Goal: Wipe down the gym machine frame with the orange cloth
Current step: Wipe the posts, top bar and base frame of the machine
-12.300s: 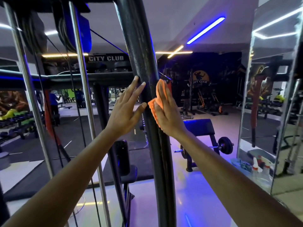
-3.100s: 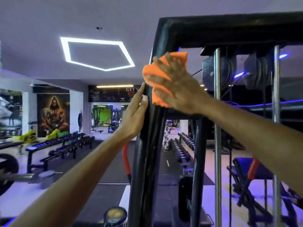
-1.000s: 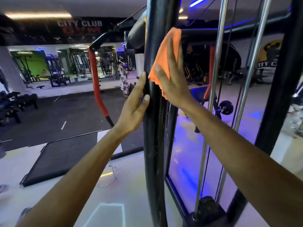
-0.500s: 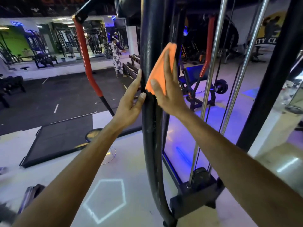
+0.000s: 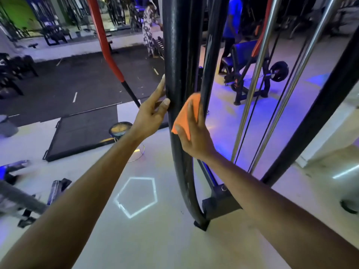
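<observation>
**A:** Right hand [image 5: 191,131] flat, fingers spread, pressing the orange cloth [image 5: 185,113] on the black upright [image 5: 179,78]. It's well lower than a second ago, at mid-post now.

**B:** So the top stretch looks wiped; the foot by the base bracket [image 5: 221,202] remains, I'd judge.

**A:** Left hand [image 5: 150,113] loosely open, fingertips and thumb steadying the post's left side, holding nothing.

**B:** Containers?

**A:** None I can make out. Further back: chrome guide rods [image 5: 258,78], a bench [image 5: 244,55].
</observation>
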Tool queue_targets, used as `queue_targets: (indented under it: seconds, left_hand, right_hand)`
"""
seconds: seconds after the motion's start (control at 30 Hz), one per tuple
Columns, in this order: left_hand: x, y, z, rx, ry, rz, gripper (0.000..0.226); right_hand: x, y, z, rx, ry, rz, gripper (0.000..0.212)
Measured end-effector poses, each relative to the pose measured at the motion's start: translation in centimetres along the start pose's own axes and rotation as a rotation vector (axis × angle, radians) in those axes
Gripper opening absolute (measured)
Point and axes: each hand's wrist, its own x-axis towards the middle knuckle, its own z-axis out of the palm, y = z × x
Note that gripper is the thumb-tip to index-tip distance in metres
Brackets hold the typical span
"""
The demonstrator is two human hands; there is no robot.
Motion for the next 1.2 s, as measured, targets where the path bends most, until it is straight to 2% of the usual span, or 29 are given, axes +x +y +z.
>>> queue_targets:
  seconds: [0.07,0.23,0.37,0.43,0.6,0.77,0.83,0.93,1.0,1.1,1.2]
  left_hand:
    - [-0.5,-0.3,0.6,-0.004,0.027,-0.028,0.065]
    - [-1.3,-2.1,1.3,-0.061,-0.017,0.039,0.07]
    - [-2.4,-4.7,1.8,-0.077,-0.047,0.024,0.071]
    - [-2.8,-5.9,2.0,-0.084,-0.048,0.028,0.072]
    - [-3.6,-7.8,2.6,-0.059,-0.06,-0.035,0.066]
    - [-4.4,-8.8,3.8,-0.076,0.013,-0.015,0.059]
    - [-5.2,-9.8,4.9,-0.091,0.043,0.031,0.059]
    - [-7.2,-12.9,7.4,-0.105,0.1,0.105,0.056]
    - [-7.3,-13.9,8.1,-0.112,0.126,0.122,0.054]
    - [-9.9,-15.8,10.7,-0.1,0.181,0.144,0.052]
    - [-11.8,-18.1,13.1,-0.082,0.229,0.195,0.049]
  right_hand:
    - [-1.3,0.3,0.6,0.011,-0.011,0.001,0.085]
    - [2.6,-1.2,0.2,0.003,0.14,0.064,0.084]
    - [-4.9,1.3,3.7,-0.207,0.022,0.089,0.086]
    - [-6.9,1.9,4.2,-0.197,-0.015,0.094,0.086]
    - [-4.0,0.8,4.7,-0.099,0.13,0.083,0.087]
    - [-11.6,2.8,8.0,-0.102,-0.043,0.121,0.102]
    - [-10.5,3.2,8.0,-0.082,0.041,0.08,0.102]
    - [-8.0,4.5,8.9,-0.023,0.209,0.021,0.087]
    - [-9.8,5.6,10.4,-0.062,0.223,0.003,0.085]
    - [-16.5,7.8,13.3,-0.068,0.134,-0.028,0.092]
    - [-12.1,7.4,12.2,-0.023,0.229,-0.066,0.085]
